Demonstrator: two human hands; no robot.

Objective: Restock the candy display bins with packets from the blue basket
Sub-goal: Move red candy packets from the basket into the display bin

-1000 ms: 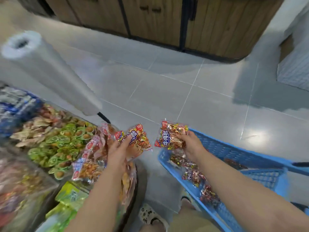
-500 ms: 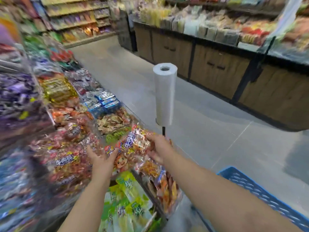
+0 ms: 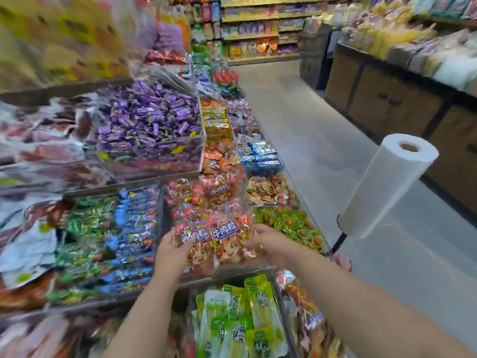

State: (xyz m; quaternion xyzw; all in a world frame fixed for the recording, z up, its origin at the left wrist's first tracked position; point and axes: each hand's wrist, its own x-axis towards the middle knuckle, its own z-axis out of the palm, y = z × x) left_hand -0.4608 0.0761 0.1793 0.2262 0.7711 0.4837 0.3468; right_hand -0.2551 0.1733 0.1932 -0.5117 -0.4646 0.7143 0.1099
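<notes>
You are holding two clear packets side by side over the display bin (image 3: pixel 240 270) in the middle row of the shelving, just above its front edge. The left packet (image 3: pixel 192 235) and the right packet (image 3: pixel 225 232) are touching along their inner edges. Each is showing a red corner tab, a purple band with white characters and a cartoon face beneath, with gold and red wrapped pieces crowding the inside. The print on the left one is smearing with motion blur. They are lying against a heap of matching packets (image 3: pixel 206 195) that is filling the bin behind them.

Your left hand (image 3: pixel 171 254) is reaching up from below, back of the hand toward you, its fingers (image 3: pixel 187 246) curling round the lower left edge of the left packet. Your right hand (image 3: pixel 273 245) is coming in from the right, forearm crossing the frame on a slant, its fingers (image 3: pixel 254 229) closing on the right edge of the right packet. How far the fingertips are wrapping behind the plastic is hidden.

Green packets (image 3: pixel 240 319) are standing in the bin below your wrists, and a roll of plastic bags (image 3: pixel 387 184) is leaning on its post to your right.
</notes>
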